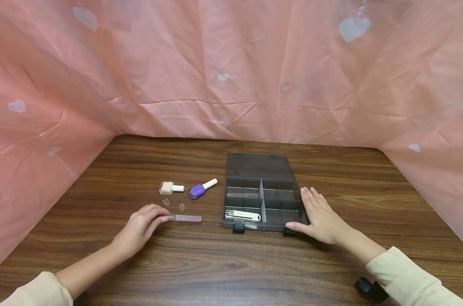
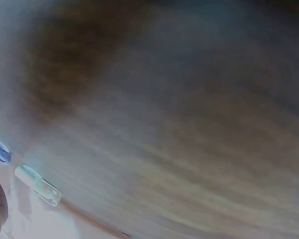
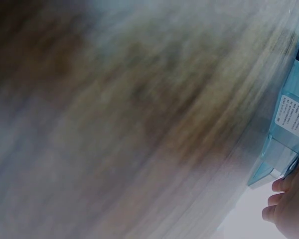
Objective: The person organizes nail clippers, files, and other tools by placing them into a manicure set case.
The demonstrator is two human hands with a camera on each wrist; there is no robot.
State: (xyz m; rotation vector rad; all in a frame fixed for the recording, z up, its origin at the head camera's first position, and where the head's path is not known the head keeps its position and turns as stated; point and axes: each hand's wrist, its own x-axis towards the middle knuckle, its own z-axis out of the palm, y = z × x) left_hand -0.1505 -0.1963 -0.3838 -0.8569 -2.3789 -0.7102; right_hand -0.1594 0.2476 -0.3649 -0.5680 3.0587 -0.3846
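Note:
On the left of the table, my left hand (image 1: pixel 142 223) pinches one end of a small pinkish nail file (image 1: pixel 188 218), whose other end points right. Just beyond it lie two clear false nails (image 1: pixel 182 207). My right hand (image 1: pixel 325 219) rests with straight fingers along the right side of an open grey divided box (image 1: pixel 280 216), thumb at its front corner. Inside the box's left compartments are a second nail file (image 1: pixel 242 195) and a white nail clipper (image 1: pixel 242 215). The right wrist view shows a printed label (image 3: pixel 293 117) on the box.
Behind the false nails lie a cream nail polish bottle (image 1: pixel 166 188) and a purple one (image 1: pixel 196 191), both with white caps. The box lid (image 1: pixel 259 166) is folded back toward the pink curtain (image 1: pixel 231 106). A black object (image 1: pixel 364 287) sits by the right sleeve.

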